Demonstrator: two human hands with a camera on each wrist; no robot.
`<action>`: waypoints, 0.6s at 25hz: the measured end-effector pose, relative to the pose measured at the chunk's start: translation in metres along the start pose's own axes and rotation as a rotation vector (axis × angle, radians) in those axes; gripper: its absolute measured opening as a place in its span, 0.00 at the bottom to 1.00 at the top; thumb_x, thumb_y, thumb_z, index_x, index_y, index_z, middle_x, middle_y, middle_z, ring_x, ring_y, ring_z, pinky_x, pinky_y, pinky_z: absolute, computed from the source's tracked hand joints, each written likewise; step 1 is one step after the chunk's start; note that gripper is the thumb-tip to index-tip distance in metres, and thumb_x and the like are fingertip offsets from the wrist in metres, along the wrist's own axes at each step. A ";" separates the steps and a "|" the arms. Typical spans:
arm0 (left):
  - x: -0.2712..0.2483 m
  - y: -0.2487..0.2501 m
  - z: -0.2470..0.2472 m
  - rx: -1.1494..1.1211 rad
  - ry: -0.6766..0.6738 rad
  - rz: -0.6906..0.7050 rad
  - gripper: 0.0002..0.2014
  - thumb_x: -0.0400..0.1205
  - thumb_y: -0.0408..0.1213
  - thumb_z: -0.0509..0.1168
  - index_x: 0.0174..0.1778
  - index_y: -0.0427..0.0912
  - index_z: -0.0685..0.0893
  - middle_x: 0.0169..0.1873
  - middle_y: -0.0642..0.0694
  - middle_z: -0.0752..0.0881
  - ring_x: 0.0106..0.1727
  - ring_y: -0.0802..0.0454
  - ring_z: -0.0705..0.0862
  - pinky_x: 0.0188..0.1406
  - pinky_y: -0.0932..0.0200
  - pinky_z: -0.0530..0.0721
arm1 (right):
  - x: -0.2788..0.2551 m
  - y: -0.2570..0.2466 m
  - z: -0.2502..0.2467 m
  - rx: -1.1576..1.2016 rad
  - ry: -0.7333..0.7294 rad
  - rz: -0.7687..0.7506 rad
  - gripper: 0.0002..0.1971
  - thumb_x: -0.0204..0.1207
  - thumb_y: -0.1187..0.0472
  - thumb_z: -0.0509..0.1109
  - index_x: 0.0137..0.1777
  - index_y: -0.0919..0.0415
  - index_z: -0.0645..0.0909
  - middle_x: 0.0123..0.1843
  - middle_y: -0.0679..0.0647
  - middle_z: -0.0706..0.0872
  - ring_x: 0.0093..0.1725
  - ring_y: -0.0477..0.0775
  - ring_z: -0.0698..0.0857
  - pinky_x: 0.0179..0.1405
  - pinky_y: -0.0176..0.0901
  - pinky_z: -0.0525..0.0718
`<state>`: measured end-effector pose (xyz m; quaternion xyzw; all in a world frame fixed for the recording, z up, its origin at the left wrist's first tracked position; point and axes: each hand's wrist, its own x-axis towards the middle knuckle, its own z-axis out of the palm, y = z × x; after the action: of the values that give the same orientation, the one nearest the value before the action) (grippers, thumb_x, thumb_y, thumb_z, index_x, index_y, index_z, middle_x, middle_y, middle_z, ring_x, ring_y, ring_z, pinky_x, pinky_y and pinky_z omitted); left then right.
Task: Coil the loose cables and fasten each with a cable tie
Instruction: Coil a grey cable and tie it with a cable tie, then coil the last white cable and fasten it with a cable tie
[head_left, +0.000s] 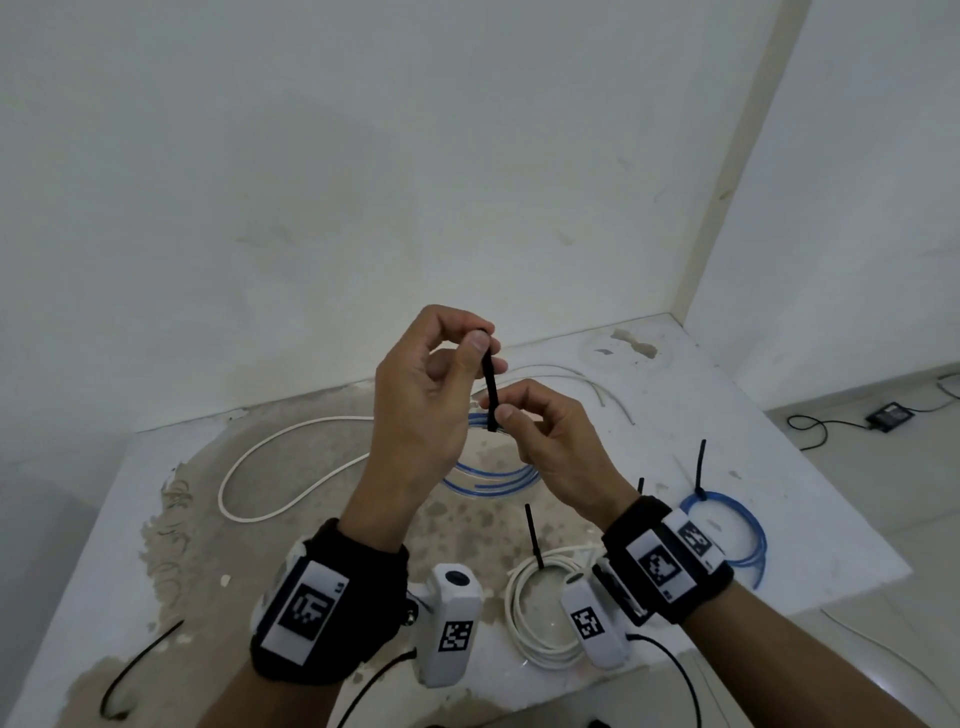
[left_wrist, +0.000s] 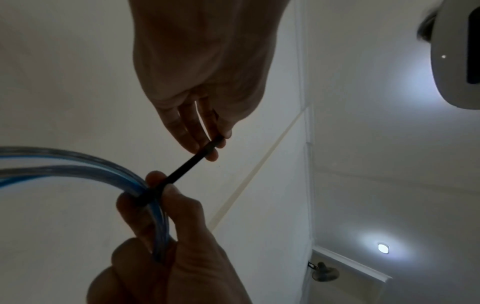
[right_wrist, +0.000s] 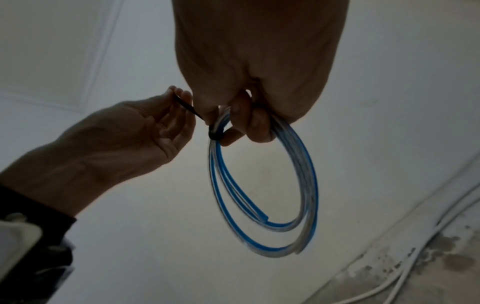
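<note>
A coil of blue-and-clear cable (head_left: 488, 483) hangs in the air over the table (head_left: 727, 415), held at its top by my right hand (head_left: 496, 410), whose thumb and fingers curl round the bundled strands. A black cable tie (head_left: 490, 384) is looped round that spot. Its tail stands straight up, and my left hand (head_left: 482, 339) pinches the tail's end between thumb and fingertips. In the right wrist view the cable coil (right_wrist: 310, 164) hangs as a ring below the tie's head (right_wrist: 214, 134). The left wrist view shows the tie's tail (left_wrist: 187, 170) stretched taut between both hands.
On the table lie a loose white cable (head_left: 249, 467), a tied white coil (head_left: 524, 613), a tied blue coil (head_left: 748, 530) and a spare black tie (head_left: 135, 670). Another white cable (head_left: 571, 371) lies at the back. A power adapter (head_left: 888, 415) sits on the floor to the right.
</note>
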<state>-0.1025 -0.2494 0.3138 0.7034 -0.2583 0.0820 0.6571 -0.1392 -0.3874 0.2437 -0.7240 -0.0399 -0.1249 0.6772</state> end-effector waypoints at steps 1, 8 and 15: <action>-0.001 0.000 0.005 -0.006 0.000 -0.005 0.04 0.86 0.29 0.61 0.50 0.37 0.82 0.40 0.46 0.88 0.41 0.52 0.91 0.39 0.65 0.86 | -0.002 0.000 -0.004 -0.004 0.004 0.003 0.07 0.85 0.71 0.64 0.54 0.70 0.84 0.42 0.53 0.86 0.26 0.35 0.81 0.28 0.25 0.73; -0.010 -0.053 0.014 0.221 -0.282 -0.248 0.18 0.85 0.50 0.61 0.71 0.57 0.75 0.57 0.60 0.85 0.50 0.64 0.87 0.51 0.63 0.86 | -0.024 0.030 -0.034 0.328 0.169 0.245 0.10 0.88 0.64 0.61 0.59 0.65 0.84 0.35 0.51 0.83 0.22 0.46 0.62 0.25 0.42 0.58; -0.117 -0.164 -0.012 0.485 0.037 -0.629 0.17 0.91 0.41 0.47 0.46 0.46 0.81 0.41 0.48 0.83 0.42 0.53 0.81 0.41 0.58 0.71 | -0.020 0.076 -0.014 -0.014 -0.190 0.571 0.13 0.87 0.58 0.64 0.68 0.51 0.81 0.59 0.59 0.90 0.52 0.55 0.90 0.52 0.45 0.86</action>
<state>-0.1225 -0.2071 0.1178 0.8814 0.0085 -0.0522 0.4694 -0.1430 -0.4050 0.1658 -0.7190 0.1027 0.1387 0.6733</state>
